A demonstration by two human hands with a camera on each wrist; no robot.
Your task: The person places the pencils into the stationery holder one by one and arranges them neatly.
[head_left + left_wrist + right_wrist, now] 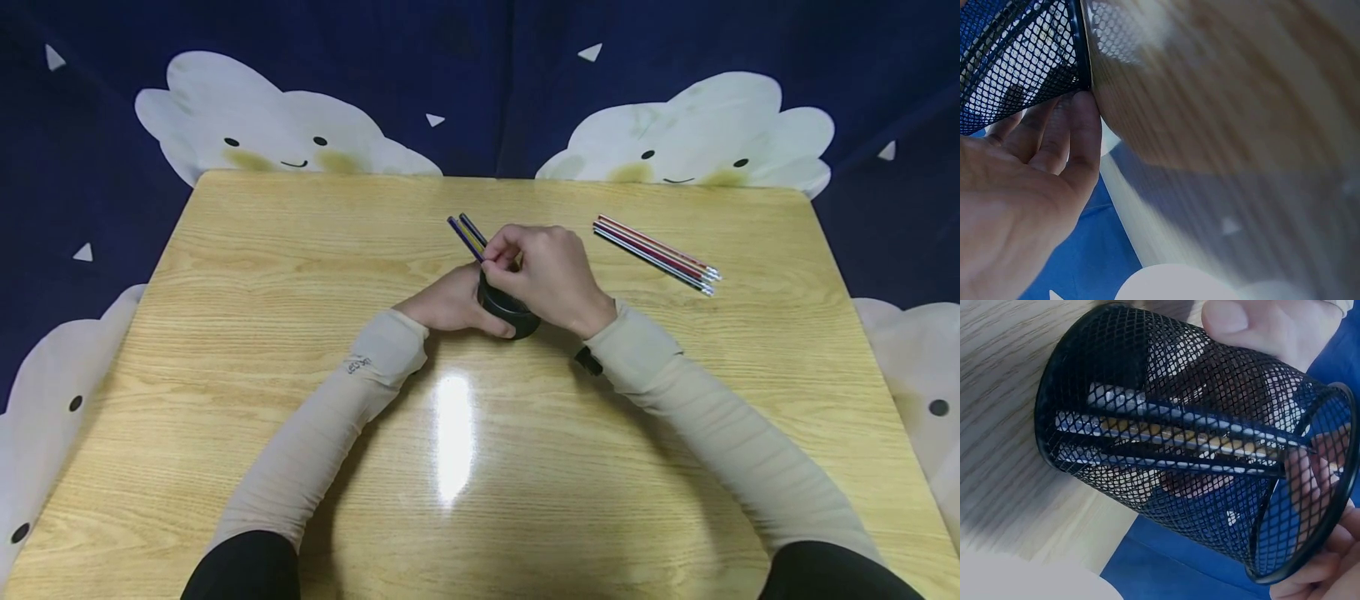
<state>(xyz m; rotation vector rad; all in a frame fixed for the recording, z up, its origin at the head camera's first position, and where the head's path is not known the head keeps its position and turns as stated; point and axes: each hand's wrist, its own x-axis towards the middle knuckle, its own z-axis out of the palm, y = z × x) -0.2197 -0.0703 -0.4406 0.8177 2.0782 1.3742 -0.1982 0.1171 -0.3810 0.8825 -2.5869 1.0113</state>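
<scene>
A black mesh pencil holder stands on the table between the two hands. My left hand grips it from the left, its thumb along the near side and its fingers against the mesh low down. Inside the holder, several pencils with dark and yellow stripes show through the mesh. Their dark ends lean out over the far-left rim. Above the opening, my right hand pinches a pencil between thumb and forefinger, with its other fingers curled in.
To the right of the holder lies a row of red and black striped pencils, their silvery ends toward the right. The wooden table reaches back to a dark blue cloth printed with white clouds.
</scene>
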